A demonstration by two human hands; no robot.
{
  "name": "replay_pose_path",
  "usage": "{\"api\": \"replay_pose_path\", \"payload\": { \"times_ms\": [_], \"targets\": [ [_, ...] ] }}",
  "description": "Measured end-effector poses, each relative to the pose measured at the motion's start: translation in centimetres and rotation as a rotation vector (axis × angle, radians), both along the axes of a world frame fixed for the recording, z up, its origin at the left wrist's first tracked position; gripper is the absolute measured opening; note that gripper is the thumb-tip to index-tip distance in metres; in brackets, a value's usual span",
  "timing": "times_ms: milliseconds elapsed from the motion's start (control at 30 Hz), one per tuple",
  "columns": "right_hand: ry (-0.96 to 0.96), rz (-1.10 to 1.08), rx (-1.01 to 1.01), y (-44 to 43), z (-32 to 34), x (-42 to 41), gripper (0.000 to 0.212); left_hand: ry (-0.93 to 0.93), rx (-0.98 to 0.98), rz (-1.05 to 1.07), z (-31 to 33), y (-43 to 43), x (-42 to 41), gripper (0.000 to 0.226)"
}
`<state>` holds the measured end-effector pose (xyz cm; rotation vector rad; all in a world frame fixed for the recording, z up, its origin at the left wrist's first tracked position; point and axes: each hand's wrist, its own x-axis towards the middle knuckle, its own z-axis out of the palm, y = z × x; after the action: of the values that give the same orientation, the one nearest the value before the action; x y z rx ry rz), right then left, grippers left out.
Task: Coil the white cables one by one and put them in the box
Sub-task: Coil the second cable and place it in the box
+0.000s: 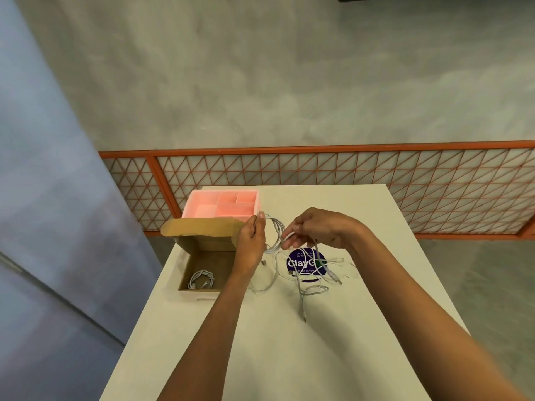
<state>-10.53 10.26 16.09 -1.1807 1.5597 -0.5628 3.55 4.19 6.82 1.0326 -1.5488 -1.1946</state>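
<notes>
1. A blue panel (43, 198) fills the left edge, apart from the counter (289, 357).
2. The cardboard box (207, 241) sits at the left edge of the counter, lid flap raised at the far side. One coiled cable (201, 280) lies on the box floor.
3. A pink tray (231, 209) with divided compartments stands directly behind the box, touching the raised flap.
4. The left hand (251, 241) is just right of the box. Its fingers and thumb are clamped on the loops of the half-coiled cable (275, 235), held above the counter.
5. The right hand (318, 230) faces the left hand. Its fingers are pinched on a strand of the same cable, and the strand hangs down to the counter.
6. A round purple sticker (292, 263) lies on the counter below the right hand. "Clay" is legible in white; the next letter is crossed by cables, and the smaller lines cannot be read with certainty.
7. The loose cables (314, 289) lie tangled over and in front of the sticker, with one end pointing toward the near edge.
8. An orange fence (318, 169) with triangular mesh runs behind the counter.
</notes>
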Motion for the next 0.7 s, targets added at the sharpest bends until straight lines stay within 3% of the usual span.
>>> {"api": "replay_pose_path", "payload": {
  "times_ms": [133,200,433,567,700],
  "targets": [
    [0.403,0.019,-0.060,0.2,-0.4,0.1,0.038,0.075,0.081,0.030,0.4,-0.1,-0.2,0.030],
    [0.485,-0.010,-0.083,0.1,-1.1,0.1,0.040,0.106,0.112,0.032,0.8,0.0,-0.3,0.031],
    [0.584,0.009,-0.044,-0.7,-1.8,0.9,0.018,0.109,0.106,0.025,1.0,0.1,-0.6,0.035],
    [0.569,0.111,-0.189,-0.6,-1.4,1.3,0.016,0.090,0.094,0.004,0.6,-0.2,-0.4,0.061],
    [0.536,0.187,-0.322,-0.4,-1.3,1.4,0.032,0.000,0.075,0.007,0.9,0.5,-0.5,0.036]
  ]
}}
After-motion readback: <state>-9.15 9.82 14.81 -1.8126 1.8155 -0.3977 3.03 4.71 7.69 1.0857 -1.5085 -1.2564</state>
